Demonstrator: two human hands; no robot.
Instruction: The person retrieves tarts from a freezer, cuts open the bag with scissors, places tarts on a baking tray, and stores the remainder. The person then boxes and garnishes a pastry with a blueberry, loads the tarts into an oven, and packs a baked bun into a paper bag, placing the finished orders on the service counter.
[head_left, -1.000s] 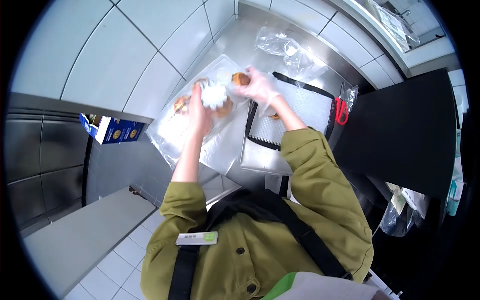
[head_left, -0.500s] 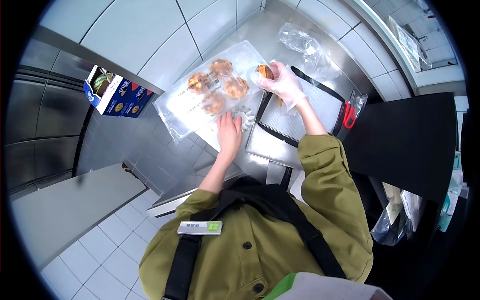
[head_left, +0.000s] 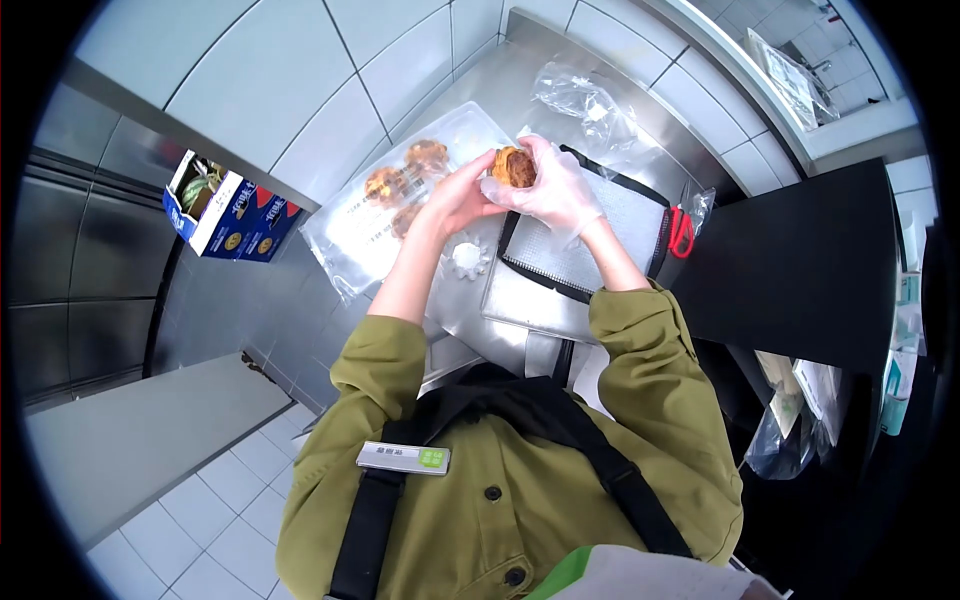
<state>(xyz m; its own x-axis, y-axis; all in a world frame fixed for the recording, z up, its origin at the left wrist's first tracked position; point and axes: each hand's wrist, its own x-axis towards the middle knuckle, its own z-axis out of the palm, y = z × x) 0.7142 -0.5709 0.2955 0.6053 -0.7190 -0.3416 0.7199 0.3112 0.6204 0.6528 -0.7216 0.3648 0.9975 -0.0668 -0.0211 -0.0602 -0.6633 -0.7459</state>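
A round, browned pastry [head_left: 514, 168] is held up between my two hands, over the metal counter. My right hand [head_left: 552, 192], in a clear plastic glove, is closed around its right side. Bare, my left hand [head_left: 462, 197] grips the left side with its fingertips and thumb. Behind and to the left lies a clear plastic tray in a printed bag [head_left: 355, 235], with several similar pastries [head_left: 385, 184] inside; my left hand hides part of them. Below my hands sits an empty fluted cup [head_left: 467, 258].
A black-edged mesh mat [head_left: 600, 225] lies on a metal tray [head_left: 525, 300] to the right. Red-handled scissors [head_left: 681, 232] rest at its edge. Crumpled clear plastic [head_left: 590, 105] lies behind. A blue box [head_left: 235, 212] stands left, and a black panel [head_left: 785, 265] rises right.
My left hand has risen from beside the fluted cup to the pastry. My right hand has brought the pastry slightly left and lower, turning its browned top into view.
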